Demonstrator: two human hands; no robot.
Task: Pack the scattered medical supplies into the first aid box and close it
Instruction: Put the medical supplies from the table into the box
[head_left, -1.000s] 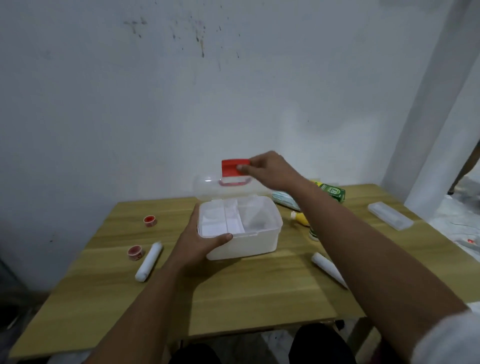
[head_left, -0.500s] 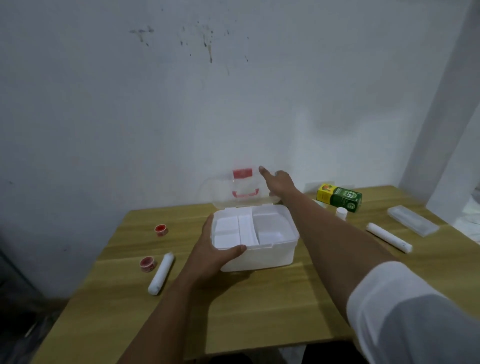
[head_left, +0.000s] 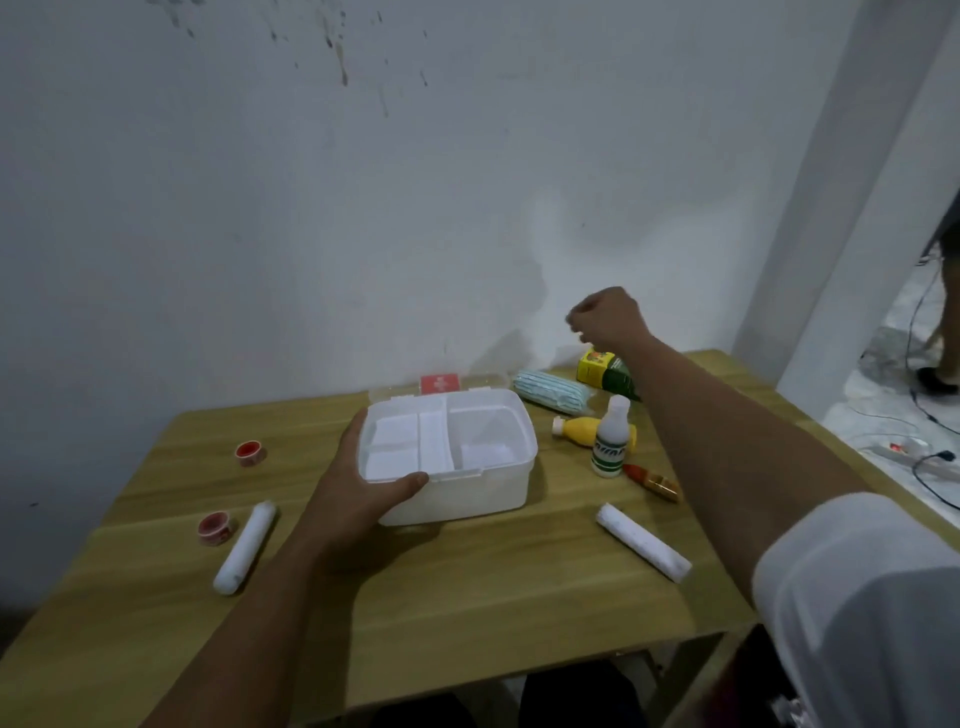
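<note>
white box (head_left: 470, 480) (lid open) gripped by left hand (head_left: 358, 493).

The left hand (head_left: 363, 488) grips the near-left corner of the open white box (head_left: 452, 457) on the table (head_left: 467, 597). The right hand (head_left: 608, 319), fingers curled, hangs above the green carton (head_left: 608, 371). Bottles (head_left: 610, 441), a mask pack (head_left: 553, 397), two gauze rolls (head_left: 244, 545) and two tape rolls (head_left: 214, 527) lie around the box.

Light wooden table with plank grain (head_left: 467, 613) against the wall. Sitting on it: open white plastic first aid box (head_left: 467, 493), two white gauze rolls (head_left: 244, 545) (head_left: 642, 542), two small red tape rolls (head_left: 249, 452) (head_left: 214, 526), white bottle (head_left: 612, 441), yellow bottle (head_left: 587, 431), green-yellow carton (head_left: 605, 371), pale blue mask bundle (head_left: 550, 392), little red-orange tube (head_left: 652, 480).
</note>
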